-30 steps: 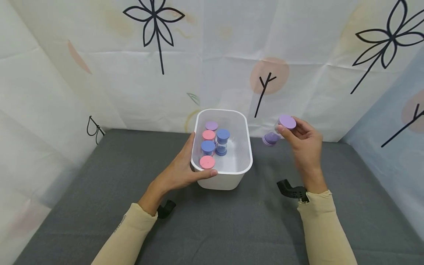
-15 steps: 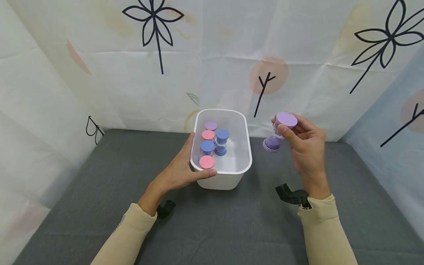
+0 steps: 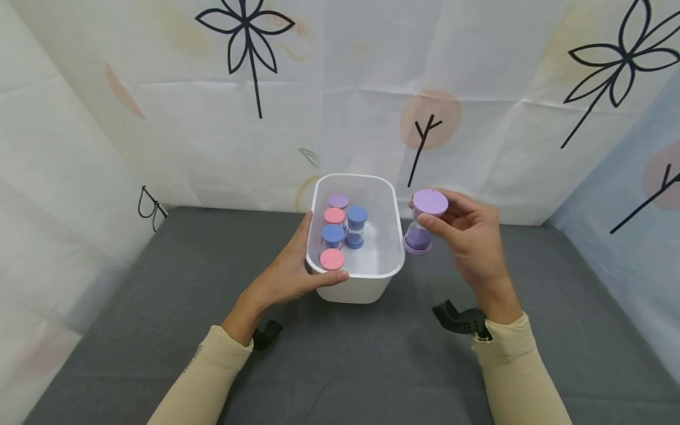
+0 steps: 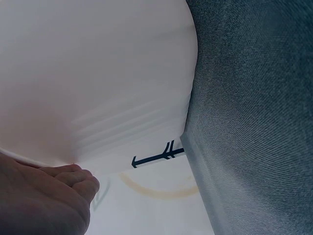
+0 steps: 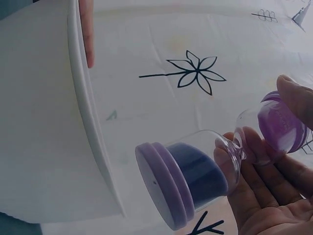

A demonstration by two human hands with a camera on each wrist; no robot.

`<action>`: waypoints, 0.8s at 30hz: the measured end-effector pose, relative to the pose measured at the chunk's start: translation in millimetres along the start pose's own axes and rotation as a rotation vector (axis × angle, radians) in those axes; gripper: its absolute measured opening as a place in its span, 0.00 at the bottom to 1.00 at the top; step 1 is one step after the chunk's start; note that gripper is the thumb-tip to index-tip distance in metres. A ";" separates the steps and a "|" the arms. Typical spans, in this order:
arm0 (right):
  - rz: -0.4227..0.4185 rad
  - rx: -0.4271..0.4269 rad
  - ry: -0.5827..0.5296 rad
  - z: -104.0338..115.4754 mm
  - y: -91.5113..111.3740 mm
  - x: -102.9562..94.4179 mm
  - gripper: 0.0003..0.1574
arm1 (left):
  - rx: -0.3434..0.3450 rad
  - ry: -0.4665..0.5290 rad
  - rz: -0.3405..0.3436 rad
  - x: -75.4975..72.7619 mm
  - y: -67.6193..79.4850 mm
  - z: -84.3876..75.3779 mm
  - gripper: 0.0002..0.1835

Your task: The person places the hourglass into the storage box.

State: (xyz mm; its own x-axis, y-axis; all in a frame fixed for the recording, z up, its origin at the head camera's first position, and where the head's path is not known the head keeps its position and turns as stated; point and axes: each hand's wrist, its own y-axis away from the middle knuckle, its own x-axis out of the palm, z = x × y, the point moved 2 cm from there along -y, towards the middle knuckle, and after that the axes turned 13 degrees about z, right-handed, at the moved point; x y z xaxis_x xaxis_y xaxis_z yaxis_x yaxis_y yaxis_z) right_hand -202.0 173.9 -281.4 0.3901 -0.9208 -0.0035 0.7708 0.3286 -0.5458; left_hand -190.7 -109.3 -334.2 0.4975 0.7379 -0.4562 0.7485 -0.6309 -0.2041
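Observation:
My right hand [image 3: 475,245] holds a purple-capped sand timer [image 3: 431,202] by its upper end, thumb on one side and fingers on the other. The timer hangs upright, just outside the right rim of a white plastic bin [image 3: 395,248]. In the right wrist view, purple sand [image 5: 200,174] fills much of the bulb at its lower end. My left hand [image 3: 281,274] rests against the bin's near left corner, fingers straight along the outer wall and thumb across the front rim. Inside, along the left, stand several timers with purple, pink and blue caps, including a blue one [image 3: 357,217].
The bin stands on a dark grey cloth-covered table [image 3: 340,360]. Behind rises a pale fabric backdrop [image 3: 361,130] printed with flowers and twigs. A black wrist mount [image 3: 459,319] sits on the right forearm, another [image 3: 267,335] on the left.
My right hand has brought the purple sand timer leftward to the bin's right rim, and the timer now hangs more upright. The left hand and the bin stay where they were.

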 end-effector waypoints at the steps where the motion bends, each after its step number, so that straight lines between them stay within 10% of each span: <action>1: 0.008 0.022 0.021 0.2 -0.9 1.1 0.25 | -0.006 0.001 0.001 -0.1 0.1 0.2 0.64; 24: 0.466 0.466 0.401 -44.9 -42.7 37.0 0.26 | -0.017 0.014 0.009 0.9 -1.6 16.3 0.65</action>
State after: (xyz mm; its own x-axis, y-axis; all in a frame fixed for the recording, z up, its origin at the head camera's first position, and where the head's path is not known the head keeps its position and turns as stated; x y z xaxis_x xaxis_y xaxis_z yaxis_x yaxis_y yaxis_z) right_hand -243.1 116.4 -295.8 0.5829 -0.6420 -0.4980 0.7386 0.6741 -0.0045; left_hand -198.6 -111.5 -348.4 0.5108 0.7353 -0.4454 0.7510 -0.6338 -0.1851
